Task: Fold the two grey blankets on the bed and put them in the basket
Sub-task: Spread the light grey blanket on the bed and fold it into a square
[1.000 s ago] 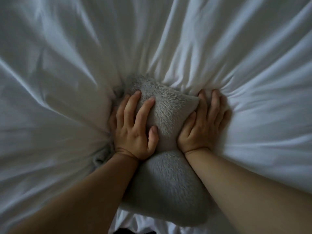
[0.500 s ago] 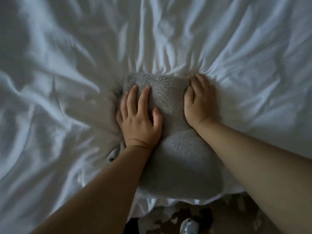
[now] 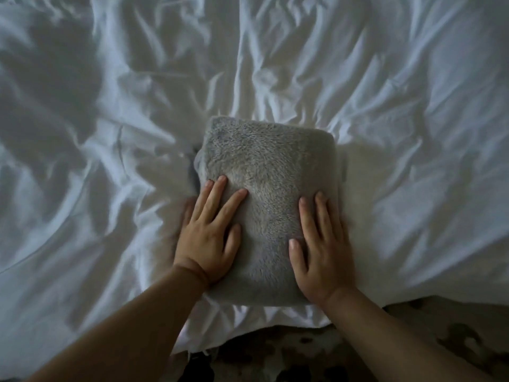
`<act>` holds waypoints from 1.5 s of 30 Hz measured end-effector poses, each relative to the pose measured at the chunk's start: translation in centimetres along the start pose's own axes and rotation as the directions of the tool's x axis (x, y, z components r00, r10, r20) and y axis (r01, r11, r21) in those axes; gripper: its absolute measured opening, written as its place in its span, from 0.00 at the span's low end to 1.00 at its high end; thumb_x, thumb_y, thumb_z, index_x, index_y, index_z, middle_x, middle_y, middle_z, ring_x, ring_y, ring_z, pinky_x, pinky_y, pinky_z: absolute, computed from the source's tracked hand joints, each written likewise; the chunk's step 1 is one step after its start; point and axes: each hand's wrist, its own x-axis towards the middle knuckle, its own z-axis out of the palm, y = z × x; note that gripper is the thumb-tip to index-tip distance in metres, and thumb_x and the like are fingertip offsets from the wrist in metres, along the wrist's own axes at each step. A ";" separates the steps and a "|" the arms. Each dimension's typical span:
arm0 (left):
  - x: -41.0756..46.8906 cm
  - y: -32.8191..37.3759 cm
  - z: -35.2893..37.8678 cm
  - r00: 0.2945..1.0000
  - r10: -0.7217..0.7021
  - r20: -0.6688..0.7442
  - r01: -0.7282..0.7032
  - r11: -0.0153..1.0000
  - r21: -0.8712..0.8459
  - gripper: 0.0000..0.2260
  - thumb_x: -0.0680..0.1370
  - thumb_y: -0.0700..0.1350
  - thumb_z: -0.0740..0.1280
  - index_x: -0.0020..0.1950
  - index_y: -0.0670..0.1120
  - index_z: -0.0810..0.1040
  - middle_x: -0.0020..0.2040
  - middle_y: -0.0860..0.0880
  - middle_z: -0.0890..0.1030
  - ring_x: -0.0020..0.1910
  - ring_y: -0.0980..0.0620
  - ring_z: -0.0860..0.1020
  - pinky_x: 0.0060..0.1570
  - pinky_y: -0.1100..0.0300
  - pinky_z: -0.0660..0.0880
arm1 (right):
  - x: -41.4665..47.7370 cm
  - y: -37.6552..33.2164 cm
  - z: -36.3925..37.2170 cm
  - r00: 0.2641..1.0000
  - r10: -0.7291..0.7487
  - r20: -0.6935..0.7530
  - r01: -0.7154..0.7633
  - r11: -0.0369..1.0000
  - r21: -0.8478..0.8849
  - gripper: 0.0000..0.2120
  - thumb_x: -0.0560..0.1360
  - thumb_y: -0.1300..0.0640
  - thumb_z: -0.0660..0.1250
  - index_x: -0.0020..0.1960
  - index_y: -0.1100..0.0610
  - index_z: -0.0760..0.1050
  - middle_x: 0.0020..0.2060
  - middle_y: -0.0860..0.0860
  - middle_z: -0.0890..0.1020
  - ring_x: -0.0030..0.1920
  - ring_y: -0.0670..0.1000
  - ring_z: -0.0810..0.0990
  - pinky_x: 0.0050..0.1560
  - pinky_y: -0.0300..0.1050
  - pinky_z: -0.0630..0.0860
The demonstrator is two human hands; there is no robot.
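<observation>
A grey fluffy blanket lies folded into a thick rectangular bundle near the bed's front edge. My left hand rests flat on its near left side, fingers spread, with the outer fingers wrapping the left edge. My right hand lies flat on its near right side, fingers together and pointing away from me. Neither hand closes around the fabric. A second grey blanket and the basket are not in view.
Rumpled white bedding covers the whole bed around the bundle. Its front edge hangs just below the blanket. Beneath it shows a dark patterned floor.
Both hands slid back toward me along the bundle, from its far end to its near end. The blanket now lies flatter and more squared, and the view has pulled back.
</observation>
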 end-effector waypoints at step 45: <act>4.3 4.9 -4.7 0.528 -0.791 0.309 0.846 0.521 -0.113 0.33 0.64 0.72 0.68 0.52 0.44 0.80 0.49 0.44 0.83 0.48 0.42 0.80 0.47 0.55 0.76 | 8.2 4.0 -5.6 0.539 0.395 0.744 -0.840 0.187 0.510 0.24 0.61 0.65 0.76 0.57 0.59 0.78 0.48 0.57 0.85 0.49 0.58 0.83 0.54 0.55 0.79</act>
